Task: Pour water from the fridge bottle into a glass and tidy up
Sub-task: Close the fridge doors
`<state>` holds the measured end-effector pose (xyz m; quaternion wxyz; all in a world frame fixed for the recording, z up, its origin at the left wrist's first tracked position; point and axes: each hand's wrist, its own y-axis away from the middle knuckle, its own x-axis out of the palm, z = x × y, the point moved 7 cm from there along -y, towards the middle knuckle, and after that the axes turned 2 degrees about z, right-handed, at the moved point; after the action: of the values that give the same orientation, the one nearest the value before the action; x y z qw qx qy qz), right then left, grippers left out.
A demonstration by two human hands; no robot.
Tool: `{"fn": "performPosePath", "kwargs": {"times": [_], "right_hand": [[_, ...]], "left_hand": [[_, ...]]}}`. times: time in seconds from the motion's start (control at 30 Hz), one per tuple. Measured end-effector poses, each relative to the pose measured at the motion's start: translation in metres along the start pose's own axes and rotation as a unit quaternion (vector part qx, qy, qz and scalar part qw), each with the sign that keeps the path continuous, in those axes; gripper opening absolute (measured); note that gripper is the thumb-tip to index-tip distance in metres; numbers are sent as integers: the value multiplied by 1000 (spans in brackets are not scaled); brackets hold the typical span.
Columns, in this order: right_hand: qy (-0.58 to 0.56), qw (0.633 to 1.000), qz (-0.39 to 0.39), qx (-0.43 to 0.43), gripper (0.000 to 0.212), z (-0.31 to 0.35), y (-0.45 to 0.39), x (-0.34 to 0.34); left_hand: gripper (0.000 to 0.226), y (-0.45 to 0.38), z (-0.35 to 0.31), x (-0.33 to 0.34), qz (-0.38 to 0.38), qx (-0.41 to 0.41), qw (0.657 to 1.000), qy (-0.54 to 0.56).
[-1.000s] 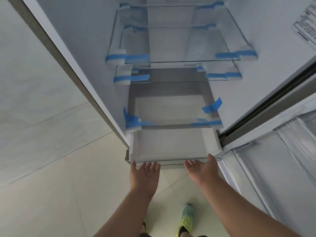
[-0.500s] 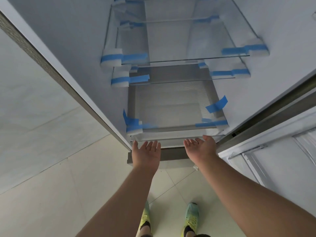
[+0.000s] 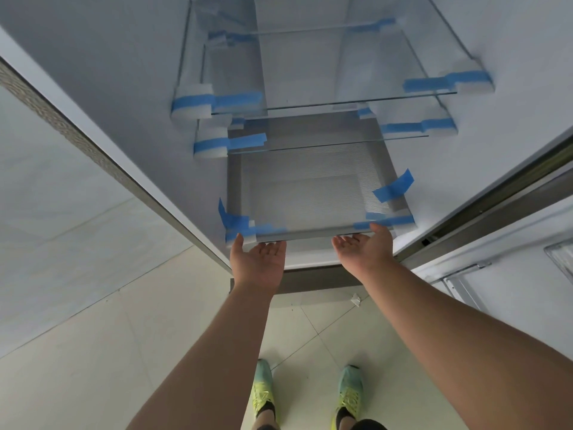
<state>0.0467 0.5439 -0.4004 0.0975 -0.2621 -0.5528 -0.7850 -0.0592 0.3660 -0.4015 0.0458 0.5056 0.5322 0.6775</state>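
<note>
Bottle and glass are nowhere in sight: the glass shelves point(image 3: 313, 97) you can see through are bare, so you cannot tell from here where the fridge bottle stands. What has changed in the last second is the drawer point(image 3: 310, 256) at the bottom of the fridge point(image 3: 124, 103); a moment ago it stood pulled out toward you with its pale inside showing, and now it is pushed in under the ribbed cover point(image 3: 313, 193), only its front lip left below the taped edge. Your left hand point(image 3: 259, 259) and right hand point(image 3: 364, 251) have followed it in, and both now lie flat against the drawer front, fingers straight and together, thumbs up by the strips of blue tape point(image 3: 245, 228), gripping nothing. The two hands sit apart, one toward each end of the drawer front. Judging by this, the drawer search turned up no bottle, and closing it reads as tidying that compartment. The pouring itself looks not yet begun. The open door point(image 3: 502, 290) on your right shows only part of its inner face, so its racks may be the next place worth checking. Your feet in green shoes point(image 3: 350, 395) stand on the tiled floor point(image 3: 93, 352) just before the fridge.
</note>
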Motion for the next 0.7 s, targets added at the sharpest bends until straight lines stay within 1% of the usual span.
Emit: {"fn": "performPosePath", "kwargs": {"times": [0.2,0.27,0.33,0.4,0.47,0.5,0.53,0.57,0.6,0.63,0.67,0.7], "right_hand": [[33,999,6,-7,64,2,5,-6],[40,999,10,-15,60,6,14,-8],[32,999,14,-32,53,12,27,-5],[58,996,21,-59,42,20,49,0],[140,985,27,-94,33,27,79,7],[191,974,24,-119,31,31,96,11],[242,958,16,-152,28,34,113,14],[288,938,5,-191,23,38,132,19],[330,914,-6,-237,18,43,152,24],[379,879,-21,-288,17,48,175,28],[432,837,-32,-334,21,50,199,33],[480,795,-48,-367,30,51,224,37]], "left_hand": [[75,12,2,-1,-18,18,995,-96],[71,24,4,7,-3,14,990,-139],[61,39,7,16,23,4,982,-188],[48,60,10,29,52,-3,963,-266],[40,78,11,45,83,-3,935,-346],[37,89,13,56,101,-1,916,-389],[36,100,13,68,124,8,890,-439],[35,110,12,81,152,23,854,-496],[38,124,13,95,183,44,804,-565],[46,139,14,109,218,75,731,-642],[54,156,17,123,260,110,637,-717],[54,175,21,137,298,153,537,-774]]}}
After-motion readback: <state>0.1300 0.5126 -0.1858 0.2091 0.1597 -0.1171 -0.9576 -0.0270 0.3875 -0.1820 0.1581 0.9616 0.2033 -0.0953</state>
